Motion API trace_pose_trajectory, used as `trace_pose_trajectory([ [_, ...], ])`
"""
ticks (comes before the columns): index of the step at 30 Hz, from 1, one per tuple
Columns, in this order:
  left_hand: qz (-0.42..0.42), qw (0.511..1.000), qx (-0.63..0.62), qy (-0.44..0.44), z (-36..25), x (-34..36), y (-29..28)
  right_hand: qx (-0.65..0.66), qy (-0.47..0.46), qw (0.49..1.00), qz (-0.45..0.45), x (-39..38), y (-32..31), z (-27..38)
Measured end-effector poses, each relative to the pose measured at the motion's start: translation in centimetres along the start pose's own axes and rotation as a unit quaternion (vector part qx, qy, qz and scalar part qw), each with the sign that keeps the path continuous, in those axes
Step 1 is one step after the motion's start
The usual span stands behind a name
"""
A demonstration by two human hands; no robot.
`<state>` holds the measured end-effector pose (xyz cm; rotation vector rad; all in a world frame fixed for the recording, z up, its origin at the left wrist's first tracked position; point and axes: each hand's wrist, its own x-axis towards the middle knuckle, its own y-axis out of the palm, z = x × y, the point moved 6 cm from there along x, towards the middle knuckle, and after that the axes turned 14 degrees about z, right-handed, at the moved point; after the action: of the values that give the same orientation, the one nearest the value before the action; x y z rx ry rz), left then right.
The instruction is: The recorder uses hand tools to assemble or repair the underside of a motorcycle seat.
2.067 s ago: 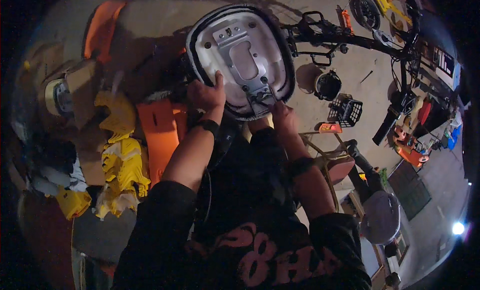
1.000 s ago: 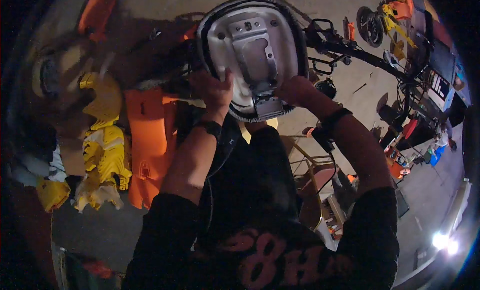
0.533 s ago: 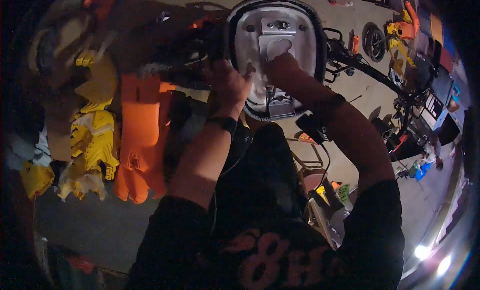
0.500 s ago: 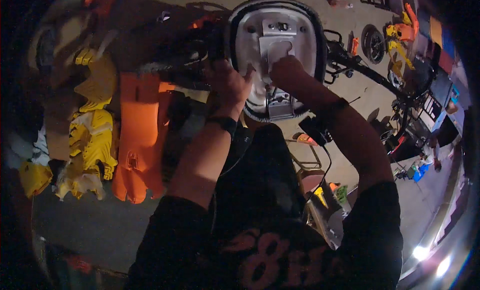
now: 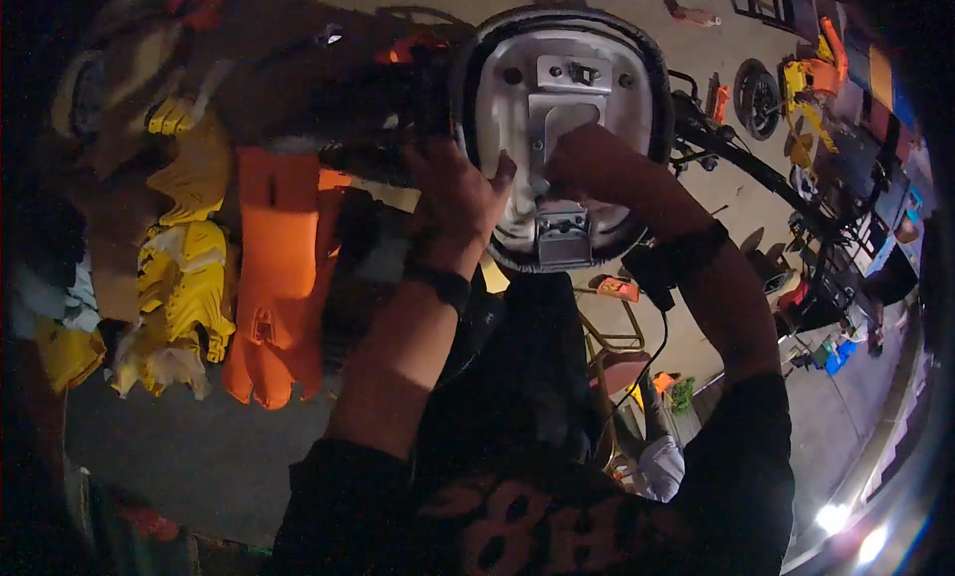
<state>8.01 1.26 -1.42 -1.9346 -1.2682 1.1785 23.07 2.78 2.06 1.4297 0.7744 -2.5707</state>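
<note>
Since my right hand (image 5: 597, 163) covers the middle of the rounded, silver metal pan with a thick black rim (image 5: 517, 128), I cannot tell from here whether its curled fingers hold anything. My left hand (image 5: 458, 193) straddles the pan's left edge, thumb laid on the inner face and the other fingers outside in shadow; I read that as a hold on the rim. The pan faces me above the pale concrete floor (image 5: 667, 49), its lower edge near the dark-clothed leg (image 5: 542, 347). Whether it rests on something, I can't see.

With support visible to me on only one side, I judge that an off-centre push from the right hand could twist the pan out of the left. The small silver folded bracket (image 5: 564, 240) at the lower edge could pinch or scrape a finger that slides down. The thin black cable (image 5: 665, 329) below the right wrist could snag if the arm swings wide. Dim light and the hand's own shadow invite a misplaced fingertip. On the left, a sharp elbow could knock the long orange plastic panel (image 5: 278, 228).
</note>
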Motion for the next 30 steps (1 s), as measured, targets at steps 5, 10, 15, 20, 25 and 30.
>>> trace_pose_trajectory([
  [5,0.035,0.999,0.003,-0.020,0.6,-0.8,1.5,0.048,-0.085,0.989,-0.113,1.0,-3.6,1.2],
  [10,0.006,1.000,-0.001,-0.007,1.5,-0.5,2.6,0.141,-0.030,0.976,-0.161,-1.6,-0.1,2.4],
  [15,0.048,0.998,-0.014,-0.023,2.0,-0.3,2.6,0.388,0.159,0.872,-0.253,-9.3,11.2,2.5],
  [20,0.058,0.996,-0.062,0.006,3.0,-0.7,2.0,0.559,0.283,0.726,-0.285,-10.9,19.8,7.8],
  [25,0.030,1.000,0.009,0.004,2.5,-0.2,2.2,0.551,0.308,0.686,-0.362,-9.7,22.1,9.7],
  [30,0.090,0.985,-0.143,-0.042,1.4,0.0,1.7,0.578,0.268,0.643,-0.425,-9.6,22.7,8.2],
])
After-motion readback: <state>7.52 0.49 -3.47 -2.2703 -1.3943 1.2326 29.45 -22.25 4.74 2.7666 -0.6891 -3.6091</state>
